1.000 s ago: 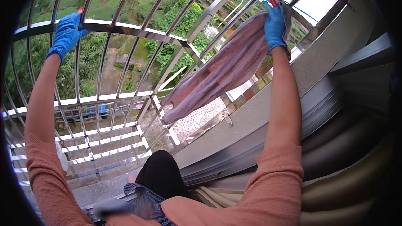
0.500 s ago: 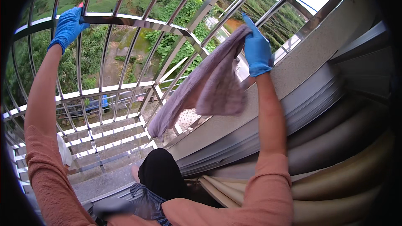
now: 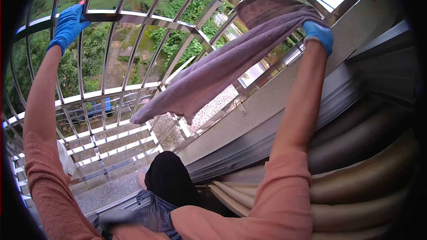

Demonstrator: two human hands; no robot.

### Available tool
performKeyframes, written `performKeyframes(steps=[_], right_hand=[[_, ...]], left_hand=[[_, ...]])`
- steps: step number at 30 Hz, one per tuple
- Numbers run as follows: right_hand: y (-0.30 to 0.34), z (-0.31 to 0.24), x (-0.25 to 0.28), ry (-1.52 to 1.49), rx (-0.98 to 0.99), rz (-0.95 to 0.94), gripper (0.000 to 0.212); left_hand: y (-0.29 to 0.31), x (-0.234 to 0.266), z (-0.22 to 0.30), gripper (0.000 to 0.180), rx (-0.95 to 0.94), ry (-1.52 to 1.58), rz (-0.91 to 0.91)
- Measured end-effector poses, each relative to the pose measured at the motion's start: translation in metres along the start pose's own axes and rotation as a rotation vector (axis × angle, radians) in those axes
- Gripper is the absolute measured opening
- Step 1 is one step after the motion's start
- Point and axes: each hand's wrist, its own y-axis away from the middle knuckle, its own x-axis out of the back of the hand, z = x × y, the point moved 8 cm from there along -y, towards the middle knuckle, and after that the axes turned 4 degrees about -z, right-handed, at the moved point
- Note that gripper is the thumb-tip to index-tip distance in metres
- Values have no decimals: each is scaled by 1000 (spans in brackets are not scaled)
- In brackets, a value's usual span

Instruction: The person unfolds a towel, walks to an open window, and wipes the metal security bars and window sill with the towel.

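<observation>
In a blue glove, my left hand (image 3: 69,26) is closed round the shiny metal rail (image 3: 133,19) of a barred window cage at the upper left. A tiny red spot shows just above its fingers. My right hand (image 3: 319,35), gloved in blue too, grips one end of a greyish-purple cloth (image 3: 235,60) near the wall at the upper right. The cloth streams out leftward and down from that hand, its far end hanging free in front of the bars. Part of it flares up beyond the hand. The right fingers are mostly hidden by the cloth and wrist.
Upright metal bars (image 3: 106,58) stand in front and to the left, with a slatted base (image 3: 111,149) below. A wall ledge (image 3: 262,111) and grey window track (image 3: 249,144) run along the right. Tan and dark curtains (image 3: 356,189) hang at the lower right. My black-clad knee (image 3: 171,178) is below.
My right hand has moved right and up, turning as it goes. The cloth has swung from hanging bunched to stretched out leftward. My left hand stays on the rail.
</observation>
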Motion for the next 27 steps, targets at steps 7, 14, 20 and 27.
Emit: performKeyframes(steps=[7,14,20,27], right_hand=[[-65,-4,13,-78,-26,107,37],[-34,-56,11,-174,-4,228,37],[-41,-65,36,-234,-2,336,39],[-46,-61,47,-388,4,448,42]], left_hand=[[1,-10,-11,44,-9,22,1],[0,-10,-5,44,-68,42,96],[-1,-14,-7,42,-32,41,94],[-4,-4,11,49,-164,32,219]])
